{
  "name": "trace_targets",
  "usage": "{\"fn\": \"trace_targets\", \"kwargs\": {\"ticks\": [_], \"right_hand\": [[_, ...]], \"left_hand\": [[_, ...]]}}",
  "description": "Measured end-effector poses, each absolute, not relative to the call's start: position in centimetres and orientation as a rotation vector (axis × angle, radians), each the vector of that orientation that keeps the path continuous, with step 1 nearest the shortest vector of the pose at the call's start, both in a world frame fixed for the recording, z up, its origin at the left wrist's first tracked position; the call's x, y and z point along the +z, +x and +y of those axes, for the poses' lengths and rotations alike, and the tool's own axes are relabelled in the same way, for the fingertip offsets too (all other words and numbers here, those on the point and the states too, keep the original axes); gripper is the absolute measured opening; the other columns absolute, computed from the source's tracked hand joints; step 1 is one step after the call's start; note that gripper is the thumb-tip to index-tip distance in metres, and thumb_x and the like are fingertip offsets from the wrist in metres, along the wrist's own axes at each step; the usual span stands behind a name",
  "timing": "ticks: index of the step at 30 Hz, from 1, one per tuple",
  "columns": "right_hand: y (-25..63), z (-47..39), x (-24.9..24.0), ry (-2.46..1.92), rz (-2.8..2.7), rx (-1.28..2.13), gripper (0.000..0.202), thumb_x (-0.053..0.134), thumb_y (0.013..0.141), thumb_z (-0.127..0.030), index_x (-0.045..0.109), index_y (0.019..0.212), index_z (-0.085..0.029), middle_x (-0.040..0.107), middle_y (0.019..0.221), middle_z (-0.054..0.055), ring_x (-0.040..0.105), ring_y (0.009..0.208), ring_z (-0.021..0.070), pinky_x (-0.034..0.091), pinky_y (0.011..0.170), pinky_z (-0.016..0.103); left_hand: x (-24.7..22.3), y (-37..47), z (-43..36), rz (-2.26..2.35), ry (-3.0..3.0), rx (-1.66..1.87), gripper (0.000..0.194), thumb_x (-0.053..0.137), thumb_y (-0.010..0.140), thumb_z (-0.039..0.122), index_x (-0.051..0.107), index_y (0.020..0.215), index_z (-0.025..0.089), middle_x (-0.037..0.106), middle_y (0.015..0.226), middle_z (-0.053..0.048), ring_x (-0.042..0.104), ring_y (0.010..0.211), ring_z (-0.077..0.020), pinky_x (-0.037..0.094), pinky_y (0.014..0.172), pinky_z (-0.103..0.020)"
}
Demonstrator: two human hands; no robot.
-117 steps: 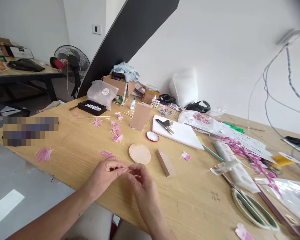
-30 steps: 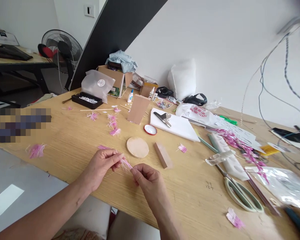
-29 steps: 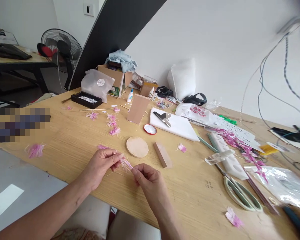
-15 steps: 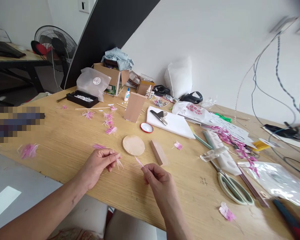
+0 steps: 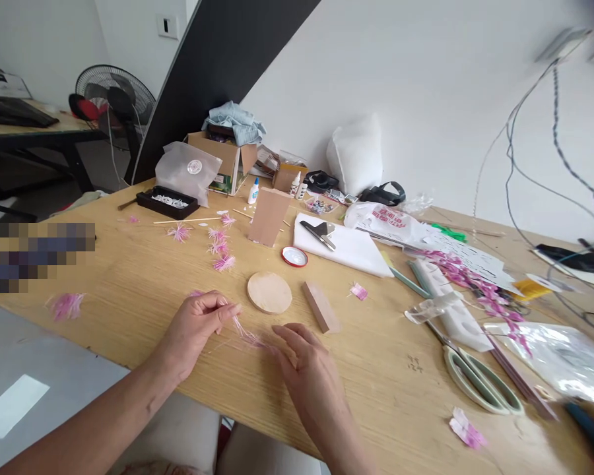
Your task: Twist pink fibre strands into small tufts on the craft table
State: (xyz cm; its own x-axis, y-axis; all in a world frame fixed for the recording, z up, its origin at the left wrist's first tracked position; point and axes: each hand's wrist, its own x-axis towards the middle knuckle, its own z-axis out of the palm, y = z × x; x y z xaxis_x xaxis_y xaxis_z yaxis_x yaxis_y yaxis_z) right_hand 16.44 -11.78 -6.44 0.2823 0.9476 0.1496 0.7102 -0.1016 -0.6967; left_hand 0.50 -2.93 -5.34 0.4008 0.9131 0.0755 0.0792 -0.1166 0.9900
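My left hand [image 5: 195, 333] pinches a small bunch of thin pink and white threads [image 5: 250, 338] between thumb and fingertips, a little above the table. The free ends of the threads trail right, towards my right hand [image 5: 304, 366]. That hand has its thumb and fingers parted around the thread ends, with no grip on them that I can see. Behind my left fingers, a pink tuft [image 5: 197, 293] is partly hidden. A round wooden disc [image 5: 269, 292] and a small wooden block [image 5: 321, 307] lie just beyond my hands.
Several pink fringed tufts [image 5: 218, 246] lie farther back, and one tuft [image 5: 66, 305] is near the left edge. Scissors [image 5: 480, 379] and a pink-white scrap [image 5: 467, 429] lie at right. Behind are an upright board [image 5: 269, 216], a red-rimmed lid [image 5: 295, 256] and a clipboard [image 5: 341, 247].
My right fingers have parted from their pinch on a pink strand. The threads in my left hand now stretch towards the right hand. The view has shifted slightly.
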Motion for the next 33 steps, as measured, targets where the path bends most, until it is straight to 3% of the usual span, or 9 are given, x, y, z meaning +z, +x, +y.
{"fn": "trace_targets", "kwargs": {"ticks": [3,6,8,12,14,17,20,27,33], "right_hand": [[17.2,-12.1,-6.1,-1.866,-1.469,0.257,0.028,0.043,0.074,-0.017,0.066,0.089,-0.018,0.063,0.099,0.01,0.058,0.09,0.0238,0.046,0.076,0.036],[17.2,-12.5,-5.1,-1.797,-1.35,0.141,0.024,0.041,0.078,-0.022,0.064,0.083,-0.019,0.062,0.097,0.009,0.059,0.083,0.0216,0.047,0.066,0.032],[16.4,-12.5,-4.4,-1.733,-1.291,0.283,0.022,0.044,0.079,-0.028,0.064,0.083,-0.019,0.063,0.09,0.008,0.058,0.069,0.0176,0.045,0.056,0.027],[14.0,-11.4,-4.3,-1.637,-1.219,0.843,0.033,0.054,0.073,-0.036,0.061,0.097,-0.015,0.053,0.052,-0.002,0.044,0.044,0.0115,0.033,0.041,0.022],[13.0,-10.7,-4.9,-1.6,-1.188,0.964,0.034,0.058,0.068,-0.033,0.061,0.097,-0.014,0.05,0.05,-0.004,0.041,0.044,0.0103,0.03,0.041,0.021],[12.6,-10.0,-5.8,-1.557,-1.141,1.027,0.013,0.055,0.068,-0.027,0.062,0.071,-0.016,0.048,0.051,-0.004,0.039,0.045,0.0087,0.029,0.044,0.021],[13.4,-10.1,-6.0,-1.609,-1.066,1.034,0.017,0.054,0.068,-0.026,0.057,0.053,-0.016,0.048,0.047,-0.004,0.04,0.043,0.0081,0.031,0.045,0.022],[15.6,-10.7,-4.7,-1.602,-0.878,0.786,0.014,0.065,0.061,-0.032,0.069,0.062,-0.019,0.064,0.057,0.001,0.053,0.052,0.0139,0.041,0.051,0.025],[14.0,-10.1,-3.6,-1.622,-1.147,0.665,0.014,0.058,0.069,-0.025,0.069,0.063,-0.02,0.069,0.065,0.003,0.06,0.062,0.0176,0.044,0.058,0.027]], "left_hand": [[-5.1,0.1,-2.9,0.868,1.399,0.917,0.035,0.059,0.075,0.034,0.043,0.048,0.018,0.035,0.053,0.005,0.031,0.054,-0.0112,0.026,0.054,-0.024],[-5.0,0.0,-2.9,0.832,1.296,0.914,0.03,0.062,0.073,0.033,0.049,0.051,0.018,0.037,0.055,0.004,0.031,0.054,-0.0109,0.027,0.053,-0.023],[-5.0,0.1,-3.1,0.828,1.278,0.92,0.027,0.064,0.072,0.032,0.053,0.052,0.017,0.04,0.056,0.003,0.033,0.056,-0.0114,0.028,0.052,-0.022],[-4.9,0.4,-3.6,0.832,1.248,0.935,0.026,0.065,0.071,0.033,0.056,0.052,0.017,0.042,0.056,0.002,0.038,0.059,-0.0128,0.03,0.054,-0.023],[-4.8,0.5,-3.7,0.811,1.215,0.937,0.028,0.065,0.071,0.034,0.054,0.051,0.017,0.042,0.055,0.003,0.039,0.058,-0.0125,0.032,0.055,-0.023],[-4.7,0.5,-3.6,0.792,1.184,0.949,0.031,0.066,0.071,0.034,0.051,0.05,0.017,0.04,0.054,0.004,0.036,0.056,-0.0111,0.03,0.055,-0.023],[-4.9,0.4,-3.2,0.795,1.166,0.983,0.032,0.067,0.07,0.034,0.048,0.051,0.017,0.038,0.054,0.005,0.033,0.055,-0.0101,0.028,0.054,-0.022],[-5.4,0.4,-3.2,0.824,1.304,0.942,0.034,0.062,0.073,0.033,0.047,0.047,0.017,0.04,0.054,0.003,0.035,0.058,-0.0117,0.028,0.055,-0.023],[-5.3,1.0,-4.1,0.84,1.373,0.862,0.026,0.061,0.071,0.029,0.054,0.049,0.018,0.041,0.052,0.004,0.035,0.056,-0.0121,0.029,0.054,-0.024]]}}
